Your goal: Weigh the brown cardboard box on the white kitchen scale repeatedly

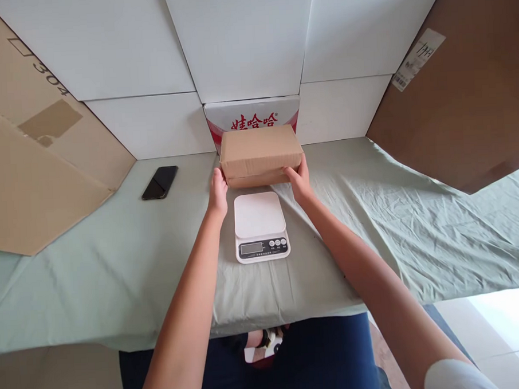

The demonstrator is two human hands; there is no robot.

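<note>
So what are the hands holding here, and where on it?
The brown cardboard box, gripped by its two short ends: left hand on the left end, right hand on the right, just behind the white scale.

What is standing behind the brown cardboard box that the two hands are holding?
Behind the brown cardboard box stands a white carton with red characters, against the white wall panels. Only its upper part shows; the box covers the rest.

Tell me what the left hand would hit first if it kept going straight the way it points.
The left hand already touches the brown cardboard box at its left end. Sliding past that, it would probably reach the white foam wall, though depth is unclear.
</note>
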